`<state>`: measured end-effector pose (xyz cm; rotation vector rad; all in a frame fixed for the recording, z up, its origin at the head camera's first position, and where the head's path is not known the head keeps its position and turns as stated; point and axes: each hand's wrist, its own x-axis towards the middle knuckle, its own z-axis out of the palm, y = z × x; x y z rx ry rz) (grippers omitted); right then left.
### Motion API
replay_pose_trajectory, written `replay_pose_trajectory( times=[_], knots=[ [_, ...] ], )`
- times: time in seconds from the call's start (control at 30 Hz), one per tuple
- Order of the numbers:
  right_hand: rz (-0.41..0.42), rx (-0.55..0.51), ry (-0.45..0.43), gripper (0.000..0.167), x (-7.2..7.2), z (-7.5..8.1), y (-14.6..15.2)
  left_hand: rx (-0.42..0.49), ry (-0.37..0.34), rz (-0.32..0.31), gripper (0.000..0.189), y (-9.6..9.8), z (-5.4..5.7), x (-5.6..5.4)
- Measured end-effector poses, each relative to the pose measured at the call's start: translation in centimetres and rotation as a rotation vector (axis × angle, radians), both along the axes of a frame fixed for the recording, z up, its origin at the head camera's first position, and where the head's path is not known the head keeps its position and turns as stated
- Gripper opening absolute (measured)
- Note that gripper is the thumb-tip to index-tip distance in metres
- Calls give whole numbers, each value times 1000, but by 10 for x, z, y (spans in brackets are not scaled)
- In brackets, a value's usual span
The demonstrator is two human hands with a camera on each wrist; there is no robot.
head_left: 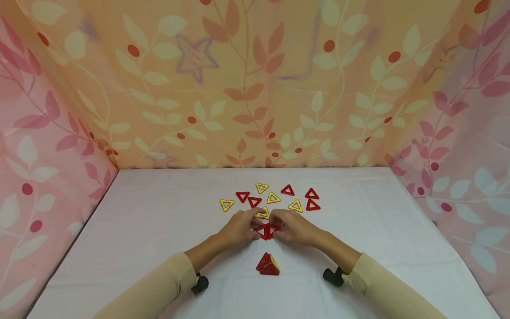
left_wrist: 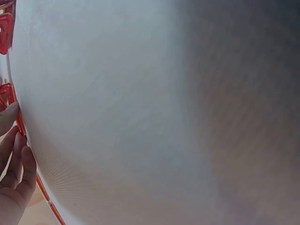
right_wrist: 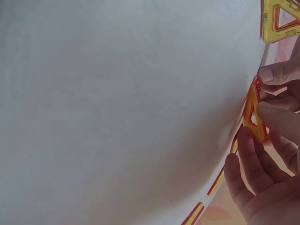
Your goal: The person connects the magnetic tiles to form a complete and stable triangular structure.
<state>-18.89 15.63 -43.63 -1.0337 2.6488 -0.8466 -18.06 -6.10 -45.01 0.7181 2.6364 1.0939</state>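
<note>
Two red triangular magnetic tiles with open centres meet at the middle of the table. My left hand pinches the left red tile between thumb and fingers, and my right hand pinches the right red tile. They look tilted up from the cloth. In the right wrist view, an orange-yellow tile shows among the fingers; whether it is a third piece I cannot tell. Nearer me stands a small pyramid of red and yellow triangles, whose yellow side shows in the right wrist view.
Beyond the hands lie several loose triangles, among them a yellow one, a red one and another red one. A yellow tile lies just past the fingertips. White cloth covers the table, and patterned curtains enclose it.
</note>
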Motion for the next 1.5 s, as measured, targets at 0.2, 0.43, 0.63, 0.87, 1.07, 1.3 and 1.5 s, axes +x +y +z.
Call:
replay_pose_trajectory(
  times=[0.2,0.43,0.63,0.87,1.07,1.3,1.5],
  knots=[
    [0,-54,-47,24,-1,2,-1,7,-2,1,64,1,0,-1],
    [-28,-64,-68,24,-1,0,-3,27,-6,-16,66,1,1,-2],
    [-35,-57,-57,28,-2,0,-5,22,-20,-20,69,-1,3,-3],
    [-35,-29,-45,28,-3,2,-6,3,-46,-49,69,-5,6,-4],
    [-21,-24,-49,28,-4,0,-7,45,-28,-14,63,-17,7,-10],
    [-20,-33,-56,27,-4,-1,-5,79,111,154,52,-46,17,-32],
    [-26,-33,-61,27,-2,0,-4,46,86,216,52,-75,16,-50]
  ],
)
